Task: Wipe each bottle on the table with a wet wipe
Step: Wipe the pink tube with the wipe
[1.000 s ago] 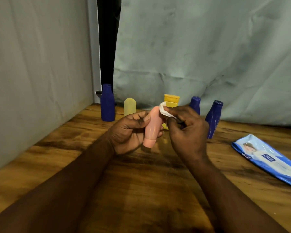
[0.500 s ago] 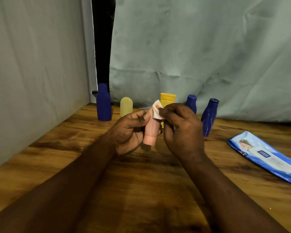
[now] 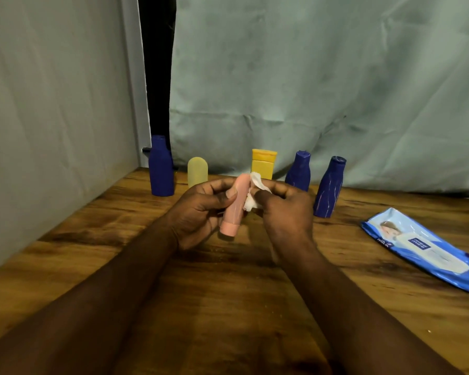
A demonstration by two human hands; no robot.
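Observation:
My left hand (image 3: 201, 212) grips a pink bottle (image 3: 234, 209), cap end down, above the middle of the wooden table (image 3: 92, 239). Against the bottle's right side my right hand (image 3: 284, 215) pinches a crumpled white wet wipe (image 3: 253, 194). Behind them, along the back edge, stand a tall blue bottle (image 3: 161, 167), a pale yellow bottle (image 3: 197, 172), a yellow bottle (image 3: 263, 163) partly hidden by the wipe, and two more blue bottles (image 3: 299, 171) (image 3: 329, 188).
A blue pack of wet wipes (image 3: 425, 251) lies flat on the table at the right. Grey cloth walls close off the left side and the back. A dark gap shows at the back left corner.
The right hand has slid the wipe down from the pink bottle's top to its upper side. The bottle now shows more of its length.

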